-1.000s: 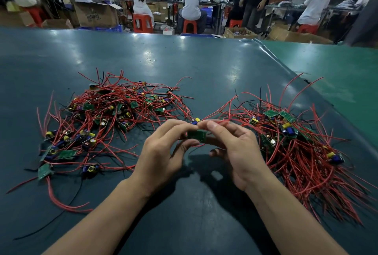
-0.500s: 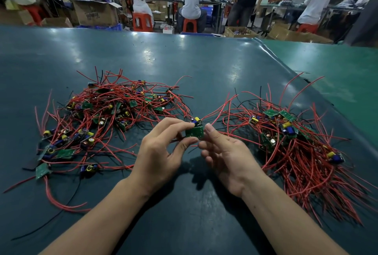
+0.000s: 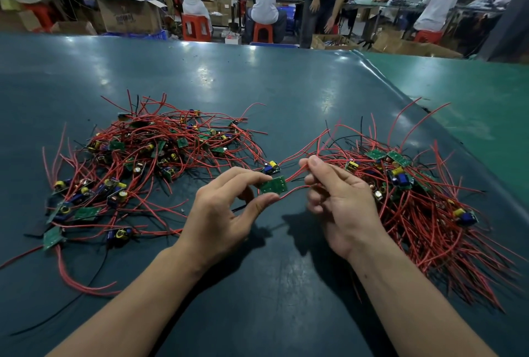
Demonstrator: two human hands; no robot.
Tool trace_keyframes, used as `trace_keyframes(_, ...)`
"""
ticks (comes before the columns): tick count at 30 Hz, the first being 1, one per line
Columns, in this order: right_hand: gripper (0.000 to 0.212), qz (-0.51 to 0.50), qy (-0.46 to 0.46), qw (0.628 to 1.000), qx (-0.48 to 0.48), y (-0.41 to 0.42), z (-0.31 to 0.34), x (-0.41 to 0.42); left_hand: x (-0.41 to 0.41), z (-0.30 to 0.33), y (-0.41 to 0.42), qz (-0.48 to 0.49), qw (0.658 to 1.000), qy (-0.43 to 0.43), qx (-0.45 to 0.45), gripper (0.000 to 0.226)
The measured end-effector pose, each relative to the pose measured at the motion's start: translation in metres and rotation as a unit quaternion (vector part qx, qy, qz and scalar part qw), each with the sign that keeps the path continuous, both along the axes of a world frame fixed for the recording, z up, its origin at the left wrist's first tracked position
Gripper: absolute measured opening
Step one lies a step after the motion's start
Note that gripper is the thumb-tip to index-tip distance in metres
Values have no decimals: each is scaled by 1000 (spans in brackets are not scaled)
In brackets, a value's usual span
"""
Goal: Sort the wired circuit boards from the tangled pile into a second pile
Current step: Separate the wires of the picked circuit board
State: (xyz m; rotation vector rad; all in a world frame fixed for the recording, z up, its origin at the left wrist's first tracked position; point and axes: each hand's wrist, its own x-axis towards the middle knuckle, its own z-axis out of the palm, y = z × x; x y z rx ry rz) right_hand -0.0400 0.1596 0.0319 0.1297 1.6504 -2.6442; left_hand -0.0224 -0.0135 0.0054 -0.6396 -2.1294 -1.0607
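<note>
Between the two piles, my left hand point(image 3: 220, 210) pinches a small green circuit board point(image 3: 273, 185) by thumb and fingertips, a little above the table. Its red wires point(image 3: 294, 177) run to the right, where my right hand point(image 3: 335, 202) pinches them between thumb and fingers. A tangled pile point(image 3: 143, 165) of green boards with red wires lies on the left. A second pile point(image 3: 415, 199) with its wires laid more in line lies on the right. Another board point(image 3: 271, 167) with a blue and a yellow part lies just behind the held one.
The dark green table mat point(image 3: 257, 93) runs far back; a lighter green surface point(image 3: 472, 93) adjoins it on the right. Loose red and black wires point(image 3: 77, 279) trail at front left. Beyond the table edge, people sit on red stools at benches among cardboard boxes.
My hands have drawn apart. The left keeps the board; the right has slid to the right along its red wires, pulling them straighter.
</note>
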Motion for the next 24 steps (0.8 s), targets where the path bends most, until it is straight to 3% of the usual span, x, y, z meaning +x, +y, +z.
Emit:
trace_keyframes(2, 26, 60, -11, 998, 14, -1, -3, 3, 0, -1, -1, 0, 1000, -1, 2, 23)
trace_keyframes(5, 24, 119, -2, 993, 28, -3, -6, 7, 0, -1, -1, -12, 1000, -6, -6, 24)
trace_keyframes(13, 24, 14, 40, 999, -6, 10, 3, -3, 1, 1, -1, -16, 1000, -9, -2, 20)
trace_keyframes(18, 55, -13, -28, 997, -74, 9, 4, -6, 2, 0, 2, -39, 999, -6, -14, 21)
trace_keyframes(24, 32, -38, 3, 990, -138, 19, 9, -9, 1, 0, -2, -27, 1000, 5, -11, 20)
